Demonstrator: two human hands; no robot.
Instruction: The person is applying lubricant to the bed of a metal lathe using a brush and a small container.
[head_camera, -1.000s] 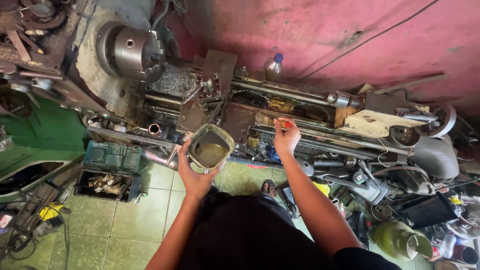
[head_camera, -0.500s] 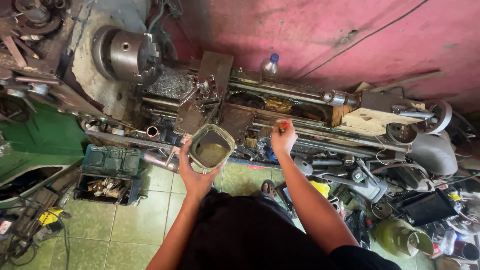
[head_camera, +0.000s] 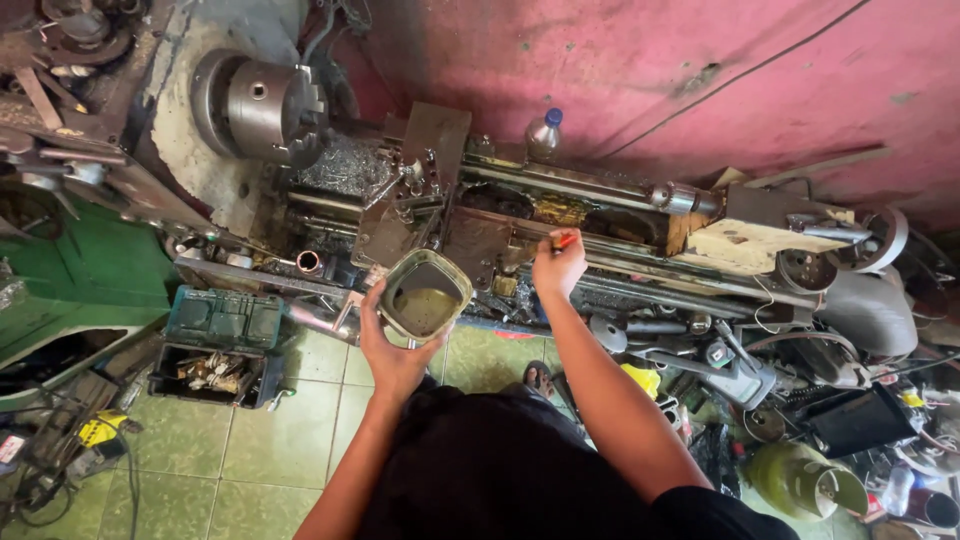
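I stand at a greasy metal lathe (head_camera: 480, 215) set against a pink wall. My left hand (head_camera: 395, 350) grips an open, dirty rectangular can (head_camera: 423, 295) with yellowish liquid in the bottom, held in front of the lathe's carriage. My right hand (head_camera: 557, 268) is closed on a small red-tipped tool (head_camera: 563, 240), held just above the lathe bed to the right of the can. The lathe's round chuck (head_camera: 262, 105) sits at the upper left.
A plastic bottle with a blue cap (head_camera: 543, 133) stands on the lathe's back. A green toolbox (head_camera: 222, 318) over a tray of parts sits on the tiled floor at left. Metal parts, a yellow-green canister (head_camera: 800, 480) and clutter crowd the right side.
The view has shifted slightly. My right hand with the red-tipped tool moved a little lower and left over the bed; the can in my left hand stays about level.
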